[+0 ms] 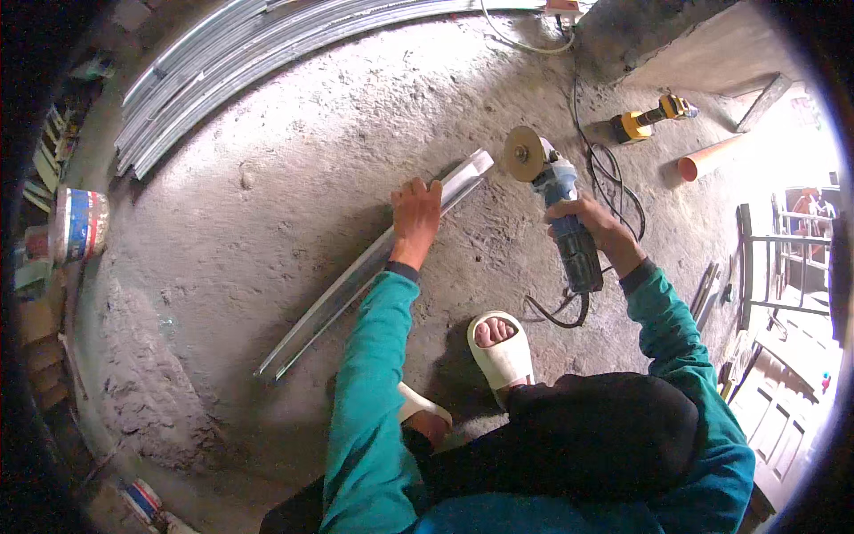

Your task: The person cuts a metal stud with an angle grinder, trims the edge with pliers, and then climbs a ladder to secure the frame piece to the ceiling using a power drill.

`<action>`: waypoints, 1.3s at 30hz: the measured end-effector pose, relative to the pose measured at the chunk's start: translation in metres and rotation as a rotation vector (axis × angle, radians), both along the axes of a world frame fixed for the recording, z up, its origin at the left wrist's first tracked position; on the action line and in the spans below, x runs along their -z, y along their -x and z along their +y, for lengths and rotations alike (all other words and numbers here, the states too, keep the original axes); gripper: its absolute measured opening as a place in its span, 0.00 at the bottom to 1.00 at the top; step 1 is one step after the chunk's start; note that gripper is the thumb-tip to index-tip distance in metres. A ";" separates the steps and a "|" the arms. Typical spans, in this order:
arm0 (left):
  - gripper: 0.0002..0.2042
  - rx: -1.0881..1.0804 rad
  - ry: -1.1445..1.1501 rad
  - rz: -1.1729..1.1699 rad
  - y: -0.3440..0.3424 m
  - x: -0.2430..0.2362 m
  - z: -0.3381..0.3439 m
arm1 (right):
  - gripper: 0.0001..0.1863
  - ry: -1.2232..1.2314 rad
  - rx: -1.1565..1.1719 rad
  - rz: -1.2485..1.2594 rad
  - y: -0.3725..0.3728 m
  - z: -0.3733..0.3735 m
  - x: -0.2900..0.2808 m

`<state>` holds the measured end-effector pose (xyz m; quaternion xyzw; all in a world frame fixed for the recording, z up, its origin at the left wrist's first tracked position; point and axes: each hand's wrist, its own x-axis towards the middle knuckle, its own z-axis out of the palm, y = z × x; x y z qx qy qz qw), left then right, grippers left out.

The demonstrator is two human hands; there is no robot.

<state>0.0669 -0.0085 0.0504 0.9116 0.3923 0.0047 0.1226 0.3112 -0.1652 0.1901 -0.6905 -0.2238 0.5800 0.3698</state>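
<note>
My left hand is closed over a long silver metal channel, which runs slantwise from near my feet up toward the grinder. In my right hand is a blue and black angle grinder, gripped round its body. Its round, tan cutting disc points away from me, just right of the channel's far end and apart from it. A black power cord trails from the grinder's rear end and loops on the floor to its right.
Long metal profiles lie stacked at the far left. A yellow cordless drill and an orange pipe lie at the far right. A bucket stands left. My cream sandals are close below the grinder on rough concrete.
</note>
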 end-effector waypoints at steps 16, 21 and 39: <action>0.15 -0.066 0.142 -0.200 0.008 0.028 -0.018 | 0.17 0.222 -0.215 -0.127 -0.002 0.002 0.008; 0.12 -0.100 0.017 -0.483 0.009 0.035 -0.029 | 0.23 0.280 -0.321 -0.274 -0.003 0.011 0.020; 0.15 -0.104 0.130 -0.414 0.039 0.032 -0.035 | 0.15 0.250 -0.346 -0.340 0.032 0.037 0.040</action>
